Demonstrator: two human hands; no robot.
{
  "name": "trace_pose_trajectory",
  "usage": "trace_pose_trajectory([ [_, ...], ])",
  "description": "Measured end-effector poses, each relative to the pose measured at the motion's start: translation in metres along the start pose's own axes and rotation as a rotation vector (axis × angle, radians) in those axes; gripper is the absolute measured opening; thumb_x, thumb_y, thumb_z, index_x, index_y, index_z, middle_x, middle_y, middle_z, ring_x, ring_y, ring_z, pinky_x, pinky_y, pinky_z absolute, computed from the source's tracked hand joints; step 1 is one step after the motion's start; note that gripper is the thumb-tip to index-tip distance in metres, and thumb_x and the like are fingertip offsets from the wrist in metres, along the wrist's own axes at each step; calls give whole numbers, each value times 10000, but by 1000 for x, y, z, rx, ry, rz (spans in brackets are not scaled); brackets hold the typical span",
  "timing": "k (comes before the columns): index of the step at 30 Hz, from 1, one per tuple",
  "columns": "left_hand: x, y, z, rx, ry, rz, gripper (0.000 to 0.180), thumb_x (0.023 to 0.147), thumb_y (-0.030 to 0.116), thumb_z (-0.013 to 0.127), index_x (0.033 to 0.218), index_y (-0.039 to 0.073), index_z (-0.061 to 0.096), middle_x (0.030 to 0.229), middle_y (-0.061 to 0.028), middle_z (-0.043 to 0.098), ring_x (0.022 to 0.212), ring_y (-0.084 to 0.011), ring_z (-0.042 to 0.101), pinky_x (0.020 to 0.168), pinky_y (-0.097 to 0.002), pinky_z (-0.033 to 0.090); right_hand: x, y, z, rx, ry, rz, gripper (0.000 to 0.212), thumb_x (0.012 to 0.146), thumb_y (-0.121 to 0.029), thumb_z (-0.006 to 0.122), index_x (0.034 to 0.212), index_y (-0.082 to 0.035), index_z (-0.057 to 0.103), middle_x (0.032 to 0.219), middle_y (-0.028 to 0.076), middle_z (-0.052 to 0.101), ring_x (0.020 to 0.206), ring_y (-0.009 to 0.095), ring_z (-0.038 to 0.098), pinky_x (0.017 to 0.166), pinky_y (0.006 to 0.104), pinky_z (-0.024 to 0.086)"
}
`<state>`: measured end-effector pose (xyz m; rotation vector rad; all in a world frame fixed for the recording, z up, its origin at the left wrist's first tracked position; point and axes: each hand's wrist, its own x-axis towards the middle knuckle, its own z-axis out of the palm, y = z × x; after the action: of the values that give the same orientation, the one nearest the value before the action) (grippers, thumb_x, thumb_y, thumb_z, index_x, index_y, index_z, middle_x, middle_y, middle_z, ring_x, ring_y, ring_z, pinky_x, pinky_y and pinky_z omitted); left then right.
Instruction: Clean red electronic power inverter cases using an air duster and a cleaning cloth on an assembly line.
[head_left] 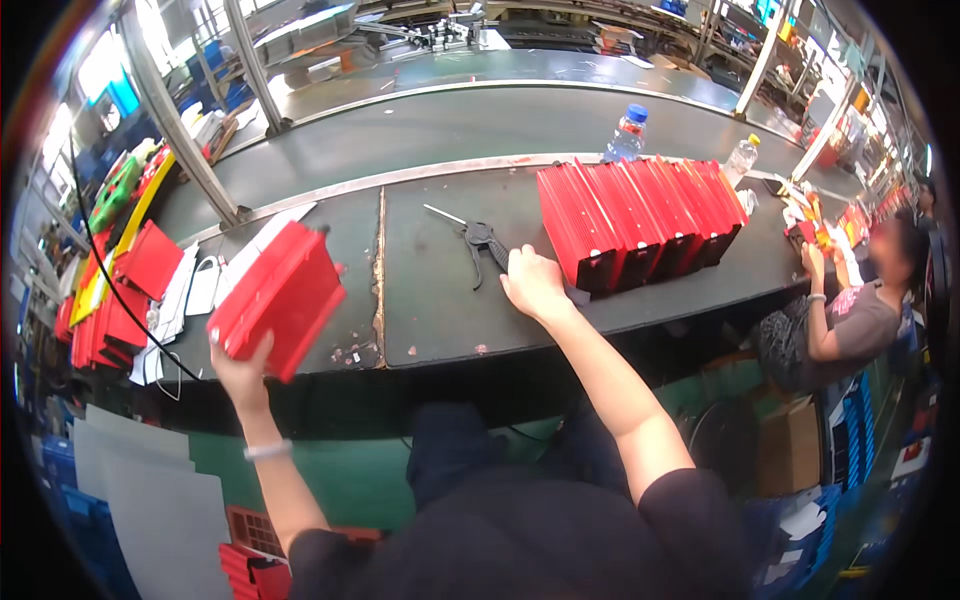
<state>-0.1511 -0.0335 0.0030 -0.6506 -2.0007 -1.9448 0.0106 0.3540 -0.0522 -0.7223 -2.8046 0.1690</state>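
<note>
My left hand is closed on the lower near end of a red ribbed casing, held tilted over the left part of the bench. The casing is slightly blurred. In the middle of the bench, my right hand is wrapped round the dark handle of an air blow gun. Its thin metal nozzle points to the far left, and its trigger hangs toward me. Just right of that hand stands a tight row of red ribbed casings with black ends facing me.
Behind the row are a blue-capped bottle and a yellow-capped bottle. More red casings and white sheets lie at the left, near a hanging black cable. A co-worker sits at the right. Metal posts rise from the bench.
</note>
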Motion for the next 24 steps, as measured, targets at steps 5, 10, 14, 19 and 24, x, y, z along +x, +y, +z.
trace_pose_trajectory([
  [5,-118,-1,-92,-137,14,-197,883,594,47,868,1333,14,386,1205,-96,554,1091,-216,555,967,-366,434,-6,2,-16,320,-88,51,356,703,-231,678,936,15,567,884,179,632,853,319,651,752,403,522],
  [10,-142,99,-70,86,-402,-350,631,554,315,884,980,-3,547,922,-73,643,865,-146,609,817,-303,494,-62,-15,3,1861,-553,-95,407,651,-15,671,1039,-12,548,925,68,629,860,169,617,682,254,489],
  [14,-172,86,-74,364,-381,-406,472,586,201,831,915,-10,567,853,-66,661,822,-114,623,744,-274,517,-107,-47,-24,2247,-1127,-271,581,718,-124,708,1215,81,490,1179,283,579,922,245,635,555,230,438],
  [19,-207,-1,-61,815,-201,-329,433,624,203,839,963,52,618,843,-106,666,785,-222,666,726,-324,528,-126,-55,-22,1510,-1619,-488,440,794,-330,714,1040,16,599,949,87,663,903,164,613,790,304,499],
  [24,-225,-38,-50,937,-77,-253,349,637,127,740,964,73,630,863,-140,645,847,-327,628,764,-391,508,-150,-64,-10,636,-1314,-617,338,874,-342,604,1036,-46,575,870,127,647,825,251,623,733,363,490],
])
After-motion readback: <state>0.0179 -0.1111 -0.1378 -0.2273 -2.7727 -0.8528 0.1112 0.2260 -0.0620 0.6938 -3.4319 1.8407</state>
